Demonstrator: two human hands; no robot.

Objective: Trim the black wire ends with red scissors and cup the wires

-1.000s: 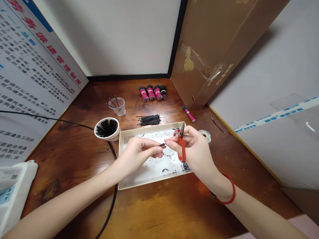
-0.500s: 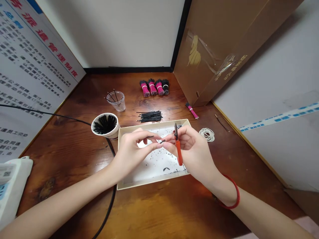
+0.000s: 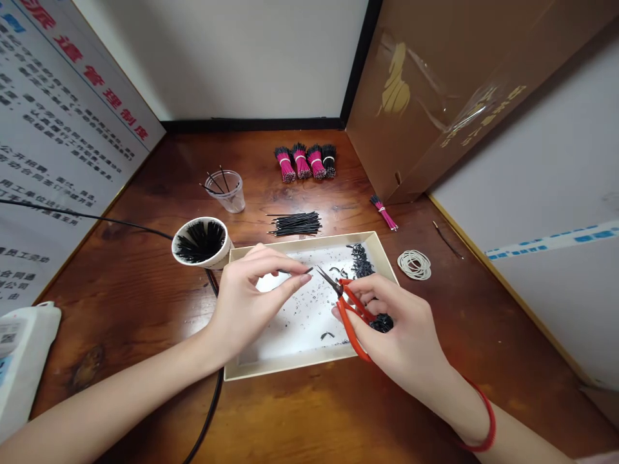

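Note:
My left hand (image 3: 251, 299) pinches a short black wire piece (image 3: 298, 272) between thumb and fingers, its tip poking out to the right over the shallow cream tray (image 3: 285, 367). My right hand (image 3: 394, 328) grips red-handled snips (image 3: 348, 309), blades slightly apart and pointing up-left toward the wire tip, a small gap between them. Both hands hover over the tray, which holds tiny white and black scraps and a heap of black offcuts (image 3: 360, 258) at its far right.
A paper cup of black wires (image 3: 200, 241), a clear plastic cup (image 3: 227, 190), a loose pile of black wires (image 3: 294, 223), pink and black bundles (image 3: 307, 161), a small pink bundle (image 3: 384, 212), rubber bands (image 3: 414, 264), a cardboard box (image 3: 459, 84), a black cable (image 3: 213, 406).
My right hand has dropped and swung the snips from upright to pointing at the wire tip. My left hand keeps its pinch. The view has tilted, showing more of the tray.

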